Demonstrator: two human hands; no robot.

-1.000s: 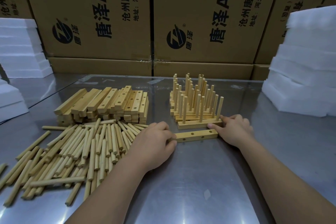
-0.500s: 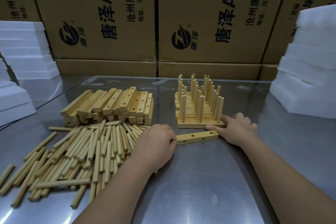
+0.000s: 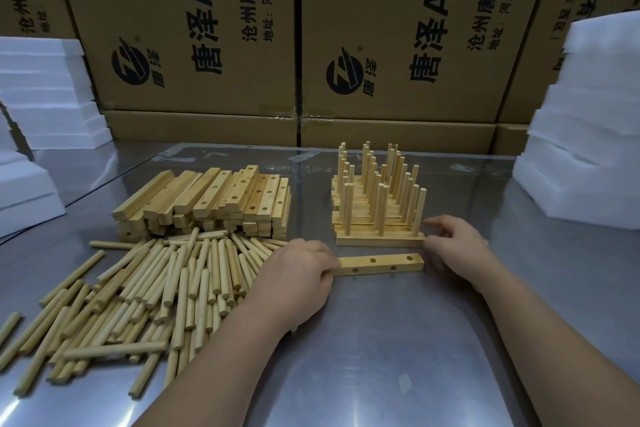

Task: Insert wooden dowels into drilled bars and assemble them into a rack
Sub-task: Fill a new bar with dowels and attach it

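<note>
My left hand [image 3: 298,276] pinches the left end of a pale, square-section wooden drilled bar [image 3: 381,263]. The bar lies flat on the steel worktop [image 3: 381,357], just in front of the finished stack of dowelled bars [image 3: 377,218]. My right hand [image 3: 457,246] hovers loose-fingered, holding nothing, beside the bar's right end. It is blurred, so I cannot tell whether it touches. Loose round wooden dowels [image 3: 156,288] lie heaped to my left, in front of a pile of blank drilled bars [image 3: 207,198]. I judge the bar light, stiff and apt to skid on the metal. I would pin it by both ends, clear of the holes, and take each dowel mid-shaft.
</note>
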